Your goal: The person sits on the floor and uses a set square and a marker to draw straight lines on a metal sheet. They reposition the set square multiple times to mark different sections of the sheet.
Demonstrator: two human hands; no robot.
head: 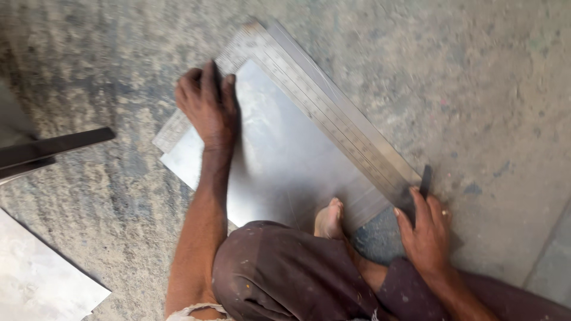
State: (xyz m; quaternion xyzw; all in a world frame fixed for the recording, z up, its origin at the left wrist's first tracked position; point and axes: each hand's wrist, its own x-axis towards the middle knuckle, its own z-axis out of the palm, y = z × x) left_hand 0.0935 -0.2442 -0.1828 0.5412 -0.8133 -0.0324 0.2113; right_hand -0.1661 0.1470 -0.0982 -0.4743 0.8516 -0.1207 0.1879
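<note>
Your left hand (208, 107), fingers flat, presses the steel square (309, 98) onto the metal sheet (279, 160) at centre frame. Your right hand (425, 229), lower right, grips a dark marking tool (424, 180) against the square's long blade. Your foot (329, 219) rests on the sheet's lower edge.

No packages, labels, signs or screens appear anywhere in this view looking down at the concrete floor (488, 89).

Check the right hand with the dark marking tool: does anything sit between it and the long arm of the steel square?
Nothing visible does. The right hand holds the dark marking tool right at the steel square near its lower end, while the left hand presses the square's short arm onto the metal sheet.
</note>
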